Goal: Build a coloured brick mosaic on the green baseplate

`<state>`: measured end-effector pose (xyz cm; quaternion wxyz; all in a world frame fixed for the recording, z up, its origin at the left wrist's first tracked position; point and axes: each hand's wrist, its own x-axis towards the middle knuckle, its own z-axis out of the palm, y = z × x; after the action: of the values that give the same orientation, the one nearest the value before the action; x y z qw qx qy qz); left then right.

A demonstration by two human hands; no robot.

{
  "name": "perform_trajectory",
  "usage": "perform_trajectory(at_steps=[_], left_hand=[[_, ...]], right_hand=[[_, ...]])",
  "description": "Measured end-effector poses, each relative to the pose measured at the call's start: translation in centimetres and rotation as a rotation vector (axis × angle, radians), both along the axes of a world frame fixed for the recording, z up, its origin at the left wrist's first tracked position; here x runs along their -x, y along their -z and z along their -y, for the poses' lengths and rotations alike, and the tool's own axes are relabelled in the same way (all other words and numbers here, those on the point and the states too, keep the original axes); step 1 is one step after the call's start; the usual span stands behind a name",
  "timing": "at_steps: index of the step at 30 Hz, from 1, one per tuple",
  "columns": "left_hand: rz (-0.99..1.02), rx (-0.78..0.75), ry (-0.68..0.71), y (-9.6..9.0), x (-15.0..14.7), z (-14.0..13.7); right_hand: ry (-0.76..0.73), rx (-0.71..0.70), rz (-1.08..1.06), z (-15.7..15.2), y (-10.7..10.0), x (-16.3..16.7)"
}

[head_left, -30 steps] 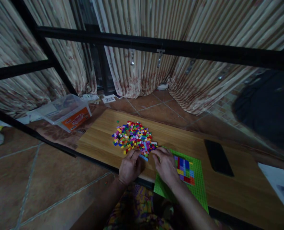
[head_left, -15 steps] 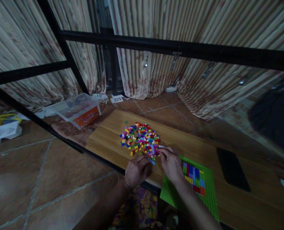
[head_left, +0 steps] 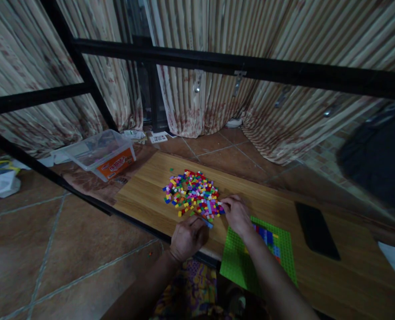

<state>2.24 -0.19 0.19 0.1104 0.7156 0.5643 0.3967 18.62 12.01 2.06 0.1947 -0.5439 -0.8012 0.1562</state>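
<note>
A heap of small coloured building bricks [head_left: 192,191] lies on the wooden board. My left hand [head_left: 188,238] is closed at the near side of the heap, with a long light-blue brick [head_left: 207,223] sticking out from its fingertips. At the heap's right edge, my right hand [head_left: 235,215] has thumb and fingers pinched together; whatever is between them is too small to make out. Below my right forearm lies a green baseplate [head_left: 235,262], bearing a patch of coloured bricks [head_left: 267,235] partly hidden by that arm.
A black phone-like slab [head_left: 317,231] lies on the wooden board [head_left: 144,195] at the right. On the floor to the left stands a clear plastic box [head_left: 106,155] with an orange label. A black metal frame [head_left: 217,62] crosses before the curtains.
My right hand has shifted a little up along the heap's right edge, and its forearm now covers more of the bricks on the baseplate. My left hand keeps the light-blue brick.
</note>
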Motion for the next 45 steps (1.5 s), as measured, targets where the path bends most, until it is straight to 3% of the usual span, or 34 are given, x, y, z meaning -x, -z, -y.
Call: perform_trajectory(at_steps=[7,11,14,17,20,24,27,31,39,45], left_hand=[[-0.024,0.002,0.002,-0.1,0.1,0.0],[-0.012,-0.010,0.004,-0.3,0.4,-0.1],[0.047,-0.031,-0.003,-0.6,0.5,0.0],[0.130,-0.032,-0.028,-1.3,0.1,0.6],[0.224,0.075,0.007,-1.9,-1.2,1.7],[0.363,0.316,0.162,-2.3,-3.7,2.8],[0.489,0.443,0.258,-2.5,-5.3,2.6],[0.559,0.504,0.304,-3.2,-6.4,1.8],[0.299,0.425,0.348,-4.7,-7.0,0.8],[0.067,0.288,0.372,-3.9,-7.4,-0.6]], right_hand=[[0.025,0.020,-0.106,0.5,-0.6,0.0],[0.094,0.057,-0.445,2.8,-2.1,-0.8],[0.189,0.246,-0.817,6.7,-2.7,-1.4],[0.361,0.550,-1.123,11.7,-2.2,-1.5],[0.501,0.815,-1.427,15.2,-1.5,-1.5],[0.550,0.912,-1.710,16.3,-1.2,-2.3],[0.575,0.939,-1.772,15.9,-1.1,-3.0],[0.578,0.947,-1.818,15.8,-1.1,-3.2],[0.657,0.913,-1.843,15.6,-0.9,-3.8],[0.626,0.870,-1.706,16.9,-1.1,-4.4]])
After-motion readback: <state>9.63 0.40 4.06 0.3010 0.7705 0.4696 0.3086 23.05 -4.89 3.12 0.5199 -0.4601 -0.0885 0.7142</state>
